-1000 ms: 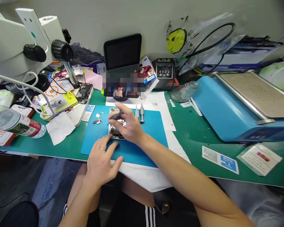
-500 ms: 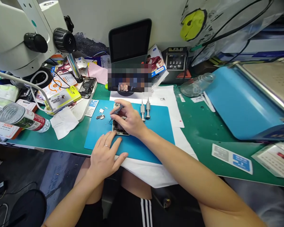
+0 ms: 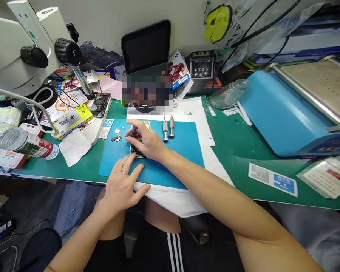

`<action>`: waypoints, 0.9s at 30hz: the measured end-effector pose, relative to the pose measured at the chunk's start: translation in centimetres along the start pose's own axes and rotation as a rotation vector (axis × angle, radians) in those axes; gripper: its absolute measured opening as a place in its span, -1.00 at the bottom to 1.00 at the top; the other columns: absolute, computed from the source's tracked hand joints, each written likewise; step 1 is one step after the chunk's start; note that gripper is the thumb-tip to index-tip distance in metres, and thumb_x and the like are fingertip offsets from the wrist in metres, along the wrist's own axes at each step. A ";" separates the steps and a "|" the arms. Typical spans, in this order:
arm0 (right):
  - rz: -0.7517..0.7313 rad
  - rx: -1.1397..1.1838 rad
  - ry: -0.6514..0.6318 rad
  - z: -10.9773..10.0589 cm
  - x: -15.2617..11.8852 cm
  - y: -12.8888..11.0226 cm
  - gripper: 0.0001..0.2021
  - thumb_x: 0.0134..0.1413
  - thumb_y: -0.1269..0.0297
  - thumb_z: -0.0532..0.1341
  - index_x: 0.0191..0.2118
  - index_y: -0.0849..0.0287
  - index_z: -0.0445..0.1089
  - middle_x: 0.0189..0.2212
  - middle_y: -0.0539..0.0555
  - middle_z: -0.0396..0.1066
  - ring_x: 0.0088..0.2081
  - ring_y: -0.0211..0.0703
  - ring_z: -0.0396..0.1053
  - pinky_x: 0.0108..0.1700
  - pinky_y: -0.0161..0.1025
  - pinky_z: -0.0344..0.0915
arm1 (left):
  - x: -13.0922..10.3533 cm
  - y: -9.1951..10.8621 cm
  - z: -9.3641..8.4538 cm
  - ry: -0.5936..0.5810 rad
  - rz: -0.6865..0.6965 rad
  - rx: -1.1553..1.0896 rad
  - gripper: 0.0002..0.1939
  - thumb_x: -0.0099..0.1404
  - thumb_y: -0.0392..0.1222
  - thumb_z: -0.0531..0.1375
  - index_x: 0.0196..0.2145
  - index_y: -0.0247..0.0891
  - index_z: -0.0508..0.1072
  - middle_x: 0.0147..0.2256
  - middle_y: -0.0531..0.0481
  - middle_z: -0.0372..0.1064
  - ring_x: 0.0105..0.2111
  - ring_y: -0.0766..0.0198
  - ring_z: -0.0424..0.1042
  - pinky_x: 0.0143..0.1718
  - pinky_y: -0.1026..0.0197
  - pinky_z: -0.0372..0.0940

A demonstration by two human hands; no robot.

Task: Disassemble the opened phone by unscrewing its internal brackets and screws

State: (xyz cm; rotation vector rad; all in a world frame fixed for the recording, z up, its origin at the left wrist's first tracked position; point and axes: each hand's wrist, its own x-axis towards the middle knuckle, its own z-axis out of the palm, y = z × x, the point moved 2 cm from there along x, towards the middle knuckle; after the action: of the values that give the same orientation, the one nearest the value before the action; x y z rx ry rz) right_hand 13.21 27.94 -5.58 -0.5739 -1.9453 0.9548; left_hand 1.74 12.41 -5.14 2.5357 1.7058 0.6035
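Note:
An opened phone [image 3: 135,150] lies on the blue mat [image 3: 175,170], its inside parts partly showing. My right hand [image 3: 149,141] is over the phone and pinches a dark tweezer-like tool [image 3: 132,131], whose lower end is at the phone's left side. My left hand [image 3: 126,185] rests with fingers spread at the near edge of the phone, fingertips touching it or the mat just beside it. Small metal pieces [image 3: 116,138] lie on the mat to the left. Two silver screwdrivers [image 3: 165,130] stand or lie to the right; their footing is hard to tell.
A microscope [image 3: 14,56] overhangs the left side, above boxes and a plastic bottle [image 3: 36,145]. Behind the mat is a dark screen [image 3: 146,47]. A glass jar [image 3: 229,94] and a blue machine [image 3: 272,113] are to the right.
The whole view has shifted slightly, so the bench things appear a little further left. My right hand is still at the phone with the tool, and more of the phone's far end shows.

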 end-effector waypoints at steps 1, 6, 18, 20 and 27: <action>-0.005 -0.003 -0.001 0.0 0.0 0.0 -0.55 0.33 0.27 0.22 0.27 -0.07 0.17 -0.20 -0.03 0.54 -0.28 -0.18 0.53 -0.13 -0.16 0.53 | 0.0 0.1 0.1 -0.009 0.003 0.000 -0.51 0.43 0.09 0.18 0.17 -0.25 0.43 0.36 -0.34 0.13 0.34 -0.17 0.20 0.34 -0.19 0.21; -0.020 -0.003 0.036 -0.3 0.1 0.0 -0.54 0.33 0.26 0.22 0.27 -0.08 0.16 -0.19 -0.02 0.53 -0.24 -0.16 0.54 -0.07 -0.12 0.54 | -0.4 0.0 -0.5 0.033 -0.040 -0.119 -0.55 0.44 0.04 0.19 0.18 -0.23 0.41 0.34 -0.33 0.16 0.28 -0.13 0.29 0.27 -0.17 0.28; -0.075 0.010 0.368 -3.1 -0.4 -0.5 -0.41 0.40 0.01 0.16 0.40 -0.18 -0.10 0.01 0.07 0.48 -0.18 -0.14 0.53 -0.10 -0.09 0.60 | 12.8 -7.3 -3.7 0.149 0.442 -0.049 -0.78 0.40 -0.06 0.12 -0.24 -0.24 0.47 -0.33 -0.03 0.39 -0.33 0.18 0.37 -0.26 0.11 0.26; -0.106 -0.012 0.394 -3.4 -0.3 -0.1 -0.37 0.39 0.01 0.17 0.41 -0.19 -0.15 0.06 0.09 0.46 -0.21 -0.16 0.53 -0.14 -0.09 0.60 | 14.4 -8.0 -2.4 0.197 0.582 -0.024 -0.80 0.33 -0.04 0.16 -0.29 -0.22 0.44 -0.37 -0.05 0.38 -0.37 0.15 0.33 -0.34 0.09 0.19; -0.112 -0.053 0.401 -3.6 -0.3 0.4 -0.39 0.39 0.05 0.20 0.40 -0.23 -0.08 -0.07 0.04 0.52 -0.23 -0.16 0.56 -0.18 -0.10 0.62 | 14.5 -10.2 -0.4 0.148 0.629 -0.131 -0.84 0.26 -0.10 0.15 -0.24 -0.19 0.43 -0.32 -0.07 0.43 -0.36 0.11 0.31 -0.31 0.03 0.14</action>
State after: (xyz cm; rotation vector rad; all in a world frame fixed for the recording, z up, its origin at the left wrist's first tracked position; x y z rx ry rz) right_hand 16.51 29.40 -4.86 -0.6267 -1.6268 0.6600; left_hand -2.76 29.42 -2.76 2.9698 0.8201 0.9056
